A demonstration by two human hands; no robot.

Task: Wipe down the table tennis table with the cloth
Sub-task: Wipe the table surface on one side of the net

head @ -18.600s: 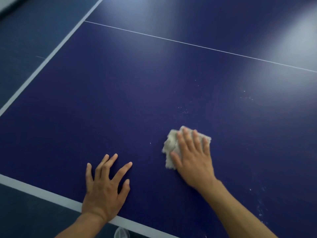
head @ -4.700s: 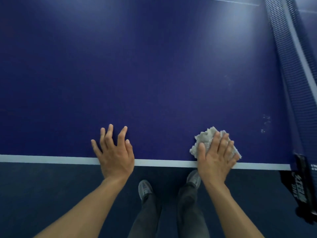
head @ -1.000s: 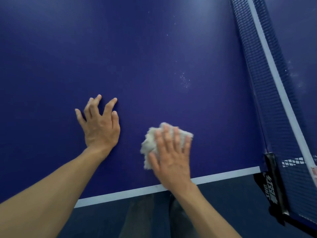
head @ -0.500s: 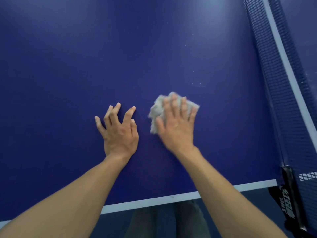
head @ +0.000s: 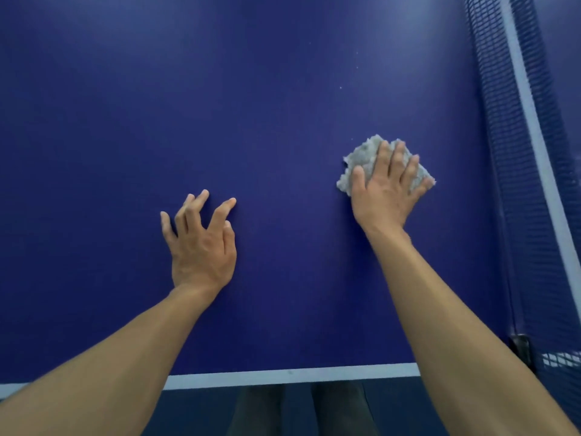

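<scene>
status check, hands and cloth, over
Right hand flat on cloth, pressing it to table. Left hand fingers spread, resting on table. Net close on right, not touching.

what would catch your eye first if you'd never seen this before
The dark blue table fills the view. Right of centre on it, the right hand presses a crumpled grey cloth flat. The left hand rests on the tabletop left of centre with its fingers spread, and the net runs along the right side.
</scene>
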